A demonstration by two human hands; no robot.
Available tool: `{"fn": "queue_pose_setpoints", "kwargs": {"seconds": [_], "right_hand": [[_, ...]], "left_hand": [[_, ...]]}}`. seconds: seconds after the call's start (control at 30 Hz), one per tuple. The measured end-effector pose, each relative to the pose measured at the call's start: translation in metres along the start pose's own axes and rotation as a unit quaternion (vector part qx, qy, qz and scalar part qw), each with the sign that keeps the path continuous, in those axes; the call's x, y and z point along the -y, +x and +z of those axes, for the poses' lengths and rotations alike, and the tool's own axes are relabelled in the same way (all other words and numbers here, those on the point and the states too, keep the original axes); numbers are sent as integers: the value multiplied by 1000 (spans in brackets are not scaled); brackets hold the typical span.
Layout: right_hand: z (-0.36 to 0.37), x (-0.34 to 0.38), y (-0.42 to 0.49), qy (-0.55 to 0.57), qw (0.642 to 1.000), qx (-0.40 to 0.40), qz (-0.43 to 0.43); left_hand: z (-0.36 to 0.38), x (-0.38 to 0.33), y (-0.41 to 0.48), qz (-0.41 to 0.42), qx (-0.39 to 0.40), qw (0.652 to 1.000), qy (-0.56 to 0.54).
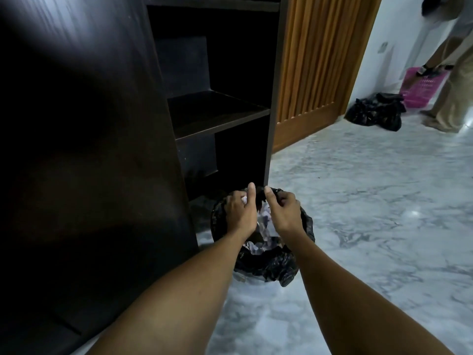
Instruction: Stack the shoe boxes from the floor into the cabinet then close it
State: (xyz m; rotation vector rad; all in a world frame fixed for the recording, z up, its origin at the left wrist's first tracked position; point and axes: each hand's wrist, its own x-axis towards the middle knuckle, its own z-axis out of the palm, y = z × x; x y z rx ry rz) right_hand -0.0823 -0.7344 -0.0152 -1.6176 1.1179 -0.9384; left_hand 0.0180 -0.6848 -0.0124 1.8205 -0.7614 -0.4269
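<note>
The dark cabinet (217, 114) stands open, its shelves bare, and its door (89, 149) swings out toward me on the left. No shoe box is in sight. On the floor at the cabinet's foot stands a small bin lined with a black bag (263, 265), with crumpled paper inside. My left hand (240, 211) and my right hand (284, 211) reach over the bin side by side. Both have their fingers curled on the far rim of the black bag. The fingertips are hidden behind the hands.
Grey marble floor (371, 226) spreads to the right. A ribbed wooden door (320, 60) is beside the cabinet. At the far right lie black bags (376, 114), a pink basket (422, 88) and another person's legs (450, 98).
</note>
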Motion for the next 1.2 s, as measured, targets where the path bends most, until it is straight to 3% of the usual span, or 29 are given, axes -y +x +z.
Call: {"fn": "queue_pose_setpoints", "kwargs": {"seconds": [0.2, 0.4, 0.57, 0.77, 0.97, 1.2], "right_hand": [[-6, -6, 4, 12, 1000, -2, 11], [-10, 11, -5, -34, 999, 29, 9], [-8, 61, -36, -40, 998, 48, -19], [-2, 124, -67, -40, 998, -17, -36], [-9, 104, -61, -57, 998, 0, -18], [-10, 75, -46, -53, 999, 5, 6]], "left_hand": [[9, 9, 12, -15, 25, 999, 15], [-17, -8, 4, 30, 20, 998, 45], [-85, -41, -14, 94, -45, 992, 77], [-122, -88, -51, 102, -109, 986, 81], [-103, -76, -44, 98, -87, 983, 127], [-60, -46, -26, 91, 27, 987, 130]]}}
